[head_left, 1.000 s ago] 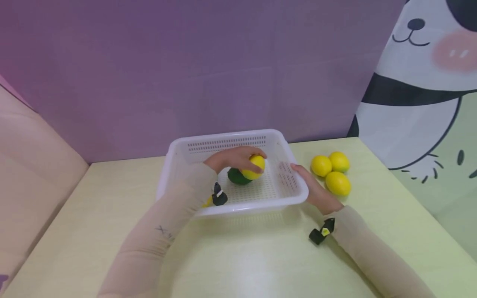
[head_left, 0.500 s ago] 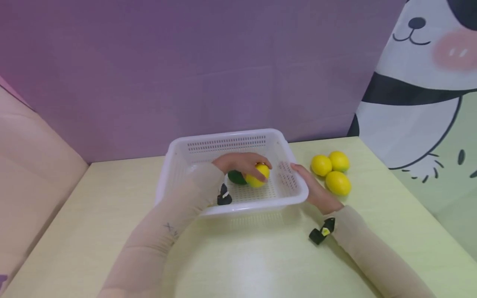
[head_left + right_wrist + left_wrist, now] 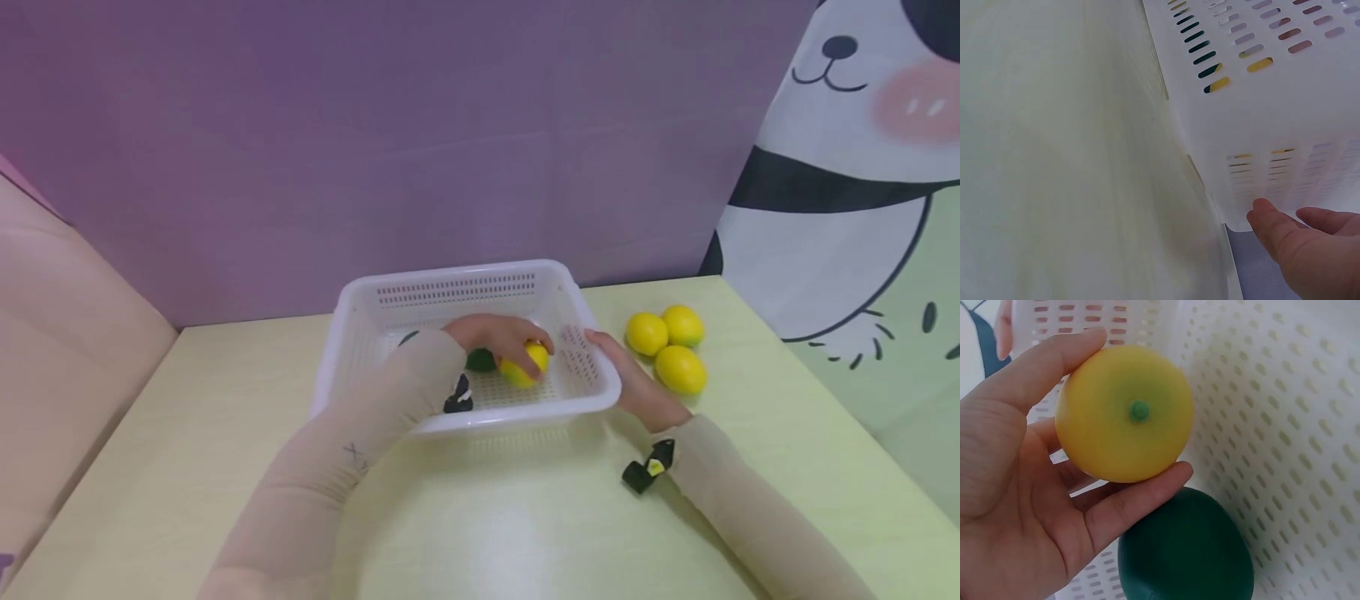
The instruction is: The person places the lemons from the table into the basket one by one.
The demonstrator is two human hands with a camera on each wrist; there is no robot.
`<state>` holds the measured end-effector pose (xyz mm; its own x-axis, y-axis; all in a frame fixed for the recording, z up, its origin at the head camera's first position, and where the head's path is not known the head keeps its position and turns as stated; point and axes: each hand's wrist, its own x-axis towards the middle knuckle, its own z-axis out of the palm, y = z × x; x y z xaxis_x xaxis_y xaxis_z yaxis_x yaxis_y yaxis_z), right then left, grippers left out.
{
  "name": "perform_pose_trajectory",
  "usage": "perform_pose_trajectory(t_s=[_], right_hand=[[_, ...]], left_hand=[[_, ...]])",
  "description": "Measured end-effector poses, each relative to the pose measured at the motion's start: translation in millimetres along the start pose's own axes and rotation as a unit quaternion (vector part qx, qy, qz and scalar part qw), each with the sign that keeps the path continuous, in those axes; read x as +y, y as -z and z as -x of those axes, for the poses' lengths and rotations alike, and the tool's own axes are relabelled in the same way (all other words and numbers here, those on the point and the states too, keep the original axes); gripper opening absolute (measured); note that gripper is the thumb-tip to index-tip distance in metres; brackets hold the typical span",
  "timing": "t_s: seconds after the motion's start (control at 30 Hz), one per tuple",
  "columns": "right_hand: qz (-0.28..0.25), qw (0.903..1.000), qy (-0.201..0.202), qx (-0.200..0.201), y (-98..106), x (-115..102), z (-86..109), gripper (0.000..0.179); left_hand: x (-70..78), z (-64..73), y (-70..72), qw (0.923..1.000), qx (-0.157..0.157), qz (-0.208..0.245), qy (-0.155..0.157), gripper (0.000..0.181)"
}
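Note:
Inside a white perforated plastic basket (image 3: 461, 421), my left hand (image 3: 504, 337) holds a yellow lemon (image 3: 522, 367) low over the floor near the right end. In the left wrist view, thumb and fingers curl round the lemon (image 3: 1125, 415), its green-tipped end facing the camera. A dark green fruit (image 3: 1185, 550) lies just beside those fingers; the hand partly covers it in the head view. Another dark green patch (image 3: 407, 337) shows past the left sleeve. My right hand (image 3: 636, 385) touches the basket's right side from outside, with fairly straight fingers in the right wrist view.
Three lemons (image 3: 680, 369) sit together on the pale wooden table (image 3: 480, 517), right of the basket. A purple wall (image 3: 450, 167) rises behind the table. A padded cream panel (image 3: 67, 350) borders the left side, and a panda picture (image 3: 832, 250) covers the right wall.
My left hand has moved the lemon right and toward the near side, lower in the basket and away from the dark green fruit. The right hand and the basket have stayed put.

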<state>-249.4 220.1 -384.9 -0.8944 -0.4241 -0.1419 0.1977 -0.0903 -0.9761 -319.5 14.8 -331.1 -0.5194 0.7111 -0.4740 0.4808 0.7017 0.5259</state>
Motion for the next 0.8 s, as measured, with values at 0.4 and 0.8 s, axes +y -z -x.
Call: perform_pose_trajectory(t_s=[0.4, 0.8], right_hand=[[0.004, 0.9999, 0.008, -0.014, 1.2, -0.2, 0.7, 0.067], [0.006, 0.9997, 0.015, -0.018, 1.3, 0.2, 0.8, 0.066]], left_hand=[[1.4, -7.6, -6.9, 0.9995, -0.024, -0.008, 0.021, 0.056], [0.9, -6.5, -9.7, 0.9994, -0.008, 0.001, 0.033, 0.059]])
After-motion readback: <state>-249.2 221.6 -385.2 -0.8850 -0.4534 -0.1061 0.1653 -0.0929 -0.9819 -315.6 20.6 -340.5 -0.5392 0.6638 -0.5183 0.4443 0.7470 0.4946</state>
